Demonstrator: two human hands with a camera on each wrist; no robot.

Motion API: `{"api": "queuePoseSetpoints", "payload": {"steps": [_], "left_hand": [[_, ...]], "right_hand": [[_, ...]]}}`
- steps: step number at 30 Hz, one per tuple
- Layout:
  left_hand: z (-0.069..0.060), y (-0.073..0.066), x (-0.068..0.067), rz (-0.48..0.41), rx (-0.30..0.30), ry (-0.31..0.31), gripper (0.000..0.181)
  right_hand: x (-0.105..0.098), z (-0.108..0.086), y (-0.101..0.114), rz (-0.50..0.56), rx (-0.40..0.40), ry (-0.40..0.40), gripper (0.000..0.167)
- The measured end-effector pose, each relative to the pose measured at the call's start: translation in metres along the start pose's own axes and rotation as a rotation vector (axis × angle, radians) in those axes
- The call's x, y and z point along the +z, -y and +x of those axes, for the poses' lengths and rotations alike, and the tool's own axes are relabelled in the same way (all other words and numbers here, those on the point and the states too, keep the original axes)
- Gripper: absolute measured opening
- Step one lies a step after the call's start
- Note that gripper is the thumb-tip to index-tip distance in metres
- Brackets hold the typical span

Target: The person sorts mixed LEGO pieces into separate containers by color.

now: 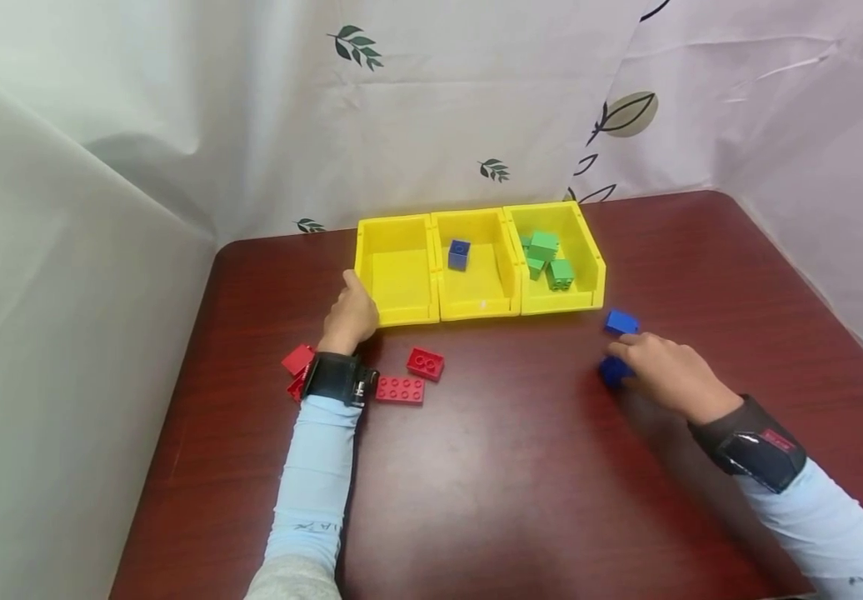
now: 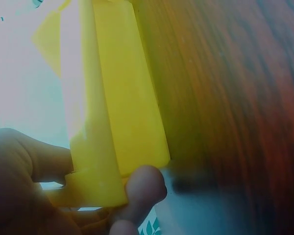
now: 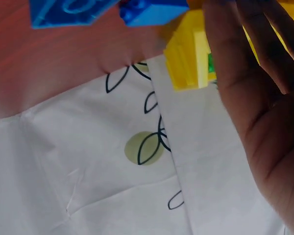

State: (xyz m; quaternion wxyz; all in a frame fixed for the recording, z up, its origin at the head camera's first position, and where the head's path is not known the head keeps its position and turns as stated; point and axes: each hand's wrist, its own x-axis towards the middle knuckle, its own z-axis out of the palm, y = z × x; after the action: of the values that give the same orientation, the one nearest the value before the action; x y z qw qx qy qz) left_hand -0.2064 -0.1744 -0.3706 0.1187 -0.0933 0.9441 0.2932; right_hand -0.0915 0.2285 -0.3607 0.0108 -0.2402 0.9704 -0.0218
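Observation:
My left hand (image 1: 351, 315) grips the front left corner of the left yellow bin (image 1: 401, 317). In the left wrist view its thumb and fingers close round the yellow bin's edge (image 2: 95, 193). At the right, my right hand (image 1: 664, 373) has its fingers down on a dark blue brick (image 1: 614, 371), seemingly pinching it. The hand partly covers that brick, and in the right wrist view the fingertips are cut off. Just beyond lies another blue brick (image 1: 621, 322). Blue bricks also show at the top of the right wrist view.
The middle yellow bin (image 1: 487, 304) holds one blue brick (image 1: 458, 255). Several green bricks (image 1: 543, 245) lie in the right yellow bin (image 1: 594, 279). Red bricks (image 1: 400, 391) lie either side of the left wrist. A patterned white curtain (image 1: 431, 125) hangs behind the brown table (image 1: 491, 467).

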Motion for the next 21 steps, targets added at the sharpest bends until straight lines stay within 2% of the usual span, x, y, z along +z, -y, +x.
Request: {"api": "queuePoseSetpoints", "payload": {"steps": [5, 8, 13, 17, 21], "left_hand": [[0.000, -0.001, -0.002, 0.021, 0.002, -0.003, 0.057], [0.000, 0.000, -0.004, 0.019, 0.000, -0.008, 0.057], [-0.001, 0.001, -0.004, 0.003, -0.005, -0.006, 0.057], [0.000, 0.000, -0.002, 0.027, -0.002, -0.003, 0.055], [0.001, -0.001, 0.001, 0.044, 0.001, -0.003, 0.054]], "right_hand": [[-0.014, 0.014, 0.010, 0.082, -0.061, -0.168, 0.052], [-0.028, 0.033, 0.024, 0.153, -0.110, -0.238, 0.055], [-0.050, 0.082, 0.049, 0.203, -0.170, -0.238, 0.053], [-0.056, 0.127, 0.067, 0.205, -0.094, -0.186, 0.050], [-0.049, 0.168, 0.077, 0.230, 0.000, -0.126, 0.040]]}}
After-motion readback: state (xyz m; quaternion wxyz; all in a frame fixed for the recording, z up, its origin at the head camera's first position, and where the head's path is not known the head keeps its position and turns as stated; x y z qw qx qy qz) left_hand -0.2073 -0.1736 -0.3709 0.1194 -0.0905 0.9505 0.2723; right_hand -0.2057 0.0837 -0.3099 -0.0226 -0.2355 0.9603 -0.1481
